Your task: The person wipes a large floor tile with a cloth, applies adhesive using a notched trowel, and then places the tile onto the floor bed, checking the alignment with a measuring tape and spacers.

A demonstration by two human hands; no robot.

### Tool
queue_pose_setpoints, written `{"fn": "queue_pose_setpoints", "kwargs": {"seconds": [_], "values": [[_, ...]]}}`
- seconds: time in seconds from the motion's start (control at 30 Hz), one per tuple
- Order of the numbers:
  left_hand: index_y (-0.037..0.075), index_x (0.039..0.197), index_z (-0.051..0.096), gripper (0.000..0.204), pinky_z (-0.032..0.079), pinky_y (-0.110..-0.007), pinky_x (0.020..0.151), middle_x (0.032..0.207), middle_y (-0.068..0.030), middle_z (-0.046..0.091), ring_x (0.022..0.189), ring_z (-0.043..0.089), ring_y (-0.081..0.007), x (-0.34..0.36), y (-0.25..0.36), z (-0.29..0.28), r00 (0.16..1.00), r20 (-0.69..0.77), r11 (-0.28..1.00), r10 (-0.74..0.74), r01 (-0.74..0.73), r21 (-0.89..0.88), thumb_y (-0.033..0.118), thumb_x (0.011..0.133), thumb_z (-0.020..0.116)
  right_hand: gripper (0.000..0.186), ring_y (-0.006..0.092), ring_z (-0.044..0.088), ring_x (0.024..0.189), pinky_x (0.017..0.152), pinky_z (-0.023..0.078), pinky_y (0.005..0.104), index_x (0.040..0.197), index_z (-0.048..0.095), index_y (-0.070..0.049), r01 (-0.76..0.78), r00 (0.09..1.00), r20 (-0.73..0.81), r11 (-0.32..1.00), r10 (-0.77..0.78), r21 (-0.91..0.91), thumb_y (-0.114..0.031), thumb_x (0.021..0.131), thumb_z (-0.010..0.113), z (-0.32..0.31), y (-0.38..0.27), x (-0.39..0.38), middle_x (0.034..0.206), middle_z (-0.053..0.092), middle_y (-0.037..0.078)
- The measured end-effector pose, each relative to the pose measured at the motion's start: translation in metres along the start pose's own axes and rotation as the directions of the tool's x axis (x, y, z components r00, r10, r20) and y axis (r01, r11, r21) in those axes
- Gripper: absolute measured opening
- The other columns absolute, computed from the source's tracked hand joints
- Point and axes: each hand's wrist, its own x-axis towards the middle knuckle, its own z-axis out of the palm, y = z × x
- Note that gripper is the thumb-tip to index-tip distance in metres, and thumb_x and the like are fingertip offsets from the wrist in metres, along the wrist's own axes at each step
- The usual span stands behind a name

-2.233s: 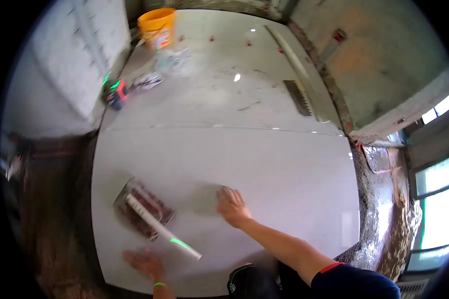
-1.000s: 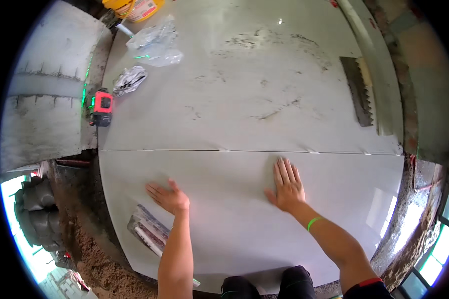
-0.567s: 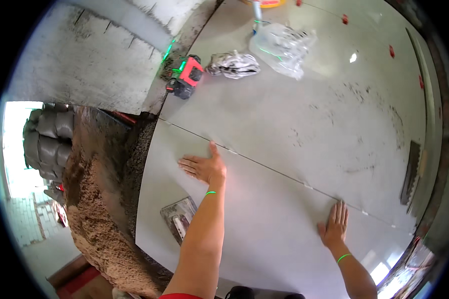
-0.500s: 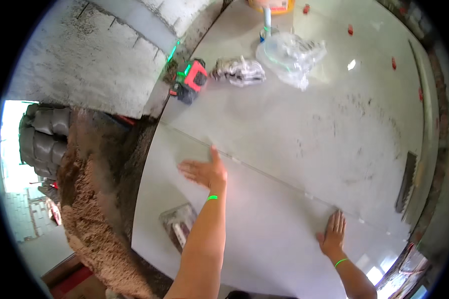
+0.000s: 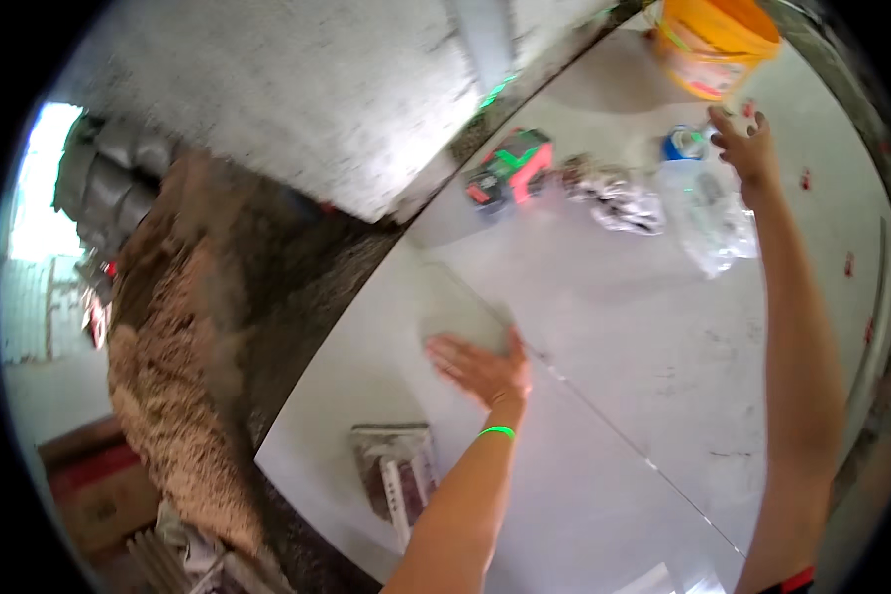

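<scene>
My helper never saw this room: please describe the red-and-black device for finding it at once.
Find the pale tiles beside the grey wall. At their edge along that wall, left of the crumpled cloth, sits the device. Unlike the cloth, it is boxy.

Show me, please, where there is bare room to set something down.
Free: between left forearm and tile joint, and between that joint, plastic bag and right forearm. Crowded: around the laser level, cloth, bag, yellow bucket and right hand.

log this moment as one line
left hand: palm down over pale slab; right hand: fingers spread near yellow bucket; grip: both open; nearby: trowel, plastic bag
</scene>
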Motion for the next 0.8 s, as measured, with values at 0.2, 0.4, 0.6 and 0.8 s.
{"fn": "queue_pose_setpoints", "kwargs": {"seconds": [0.2,0.4,0.6,0.8], "values": [[-0.013,0.147,0.008,0.106,0.004,-0.048,0.119,0.156,-0.0295,0.003,0.146,0.001,-0.0405,0.005,-0.01,-0.019,1.0,0.016,0.999,-0.013,0.014,-0.042,0.068,0.087,0.041,0.042,0.0123,0.06,0.084,0.077,0.048,0.0258,0.102,0.064,0.002,0.072,0.997,0.016,0.977,-0.077,0.201,-0.034,0.084,0.074,0.021,0.024,0.015,0.093,0.065,0.004],[-0.014,0.146,0.011,0.091,0.006,-0.05,0.118,0.155,-0.0312,0.006,0.146,0.004,-0.042,0.006,0.002,-0.012,0.993,-0.083,0.993,0.081,-0.088,-0.083,0.054,0.094,0.038,0.041,0.0118,0.058,0.079,0.081,0.048,0.0264,0.091,0.066,0.001,0.344,0.918,-0.241,0.934,-0.314,0.094,-0.039,0.087,0.069,-0.12,-0.032,-0.116,0.083,0.062,0.005],[-0.014,0.141,0.029,0.072,0.019,-0.052,0.115,0.149,-0.0329,0.027,0.139,0.027,-0.046,0.039,-0.014,0.045,0.93,-0.289,0.969,0.229,-0.247,-0.027,0.044,0.099,0.034,0.016,0.0139,0.06,0.079,0.07,0.049,0.028,0.097,0.063,0.0,0.171,0.936,-0.344,0.948,-0.072,0.268,-0.014,0.093,0.06,-0.283,0.014,-0.374,0.093,0.064,0.008],[-0.009,0.128,0.049,0.057,0.032,-0.043,0.11,0.135,-0.0249,0.05,0.128,0.045,-0.0376,0.037,-0.069,0.05,0.461,-0.015,0.364,0.887,-0.679,0.638,0.039,0.101,0.034,0.018,0.0146,0.059,0.073,0.071,0.049,0.0275,0.099,0.062,0.004,-0.436,0.802,-0.515,0.886,0.304,-0.156,-0.005,0.086,0.052,-0.451,0.113,-0.694,0.091,0.065,0.01]]}}
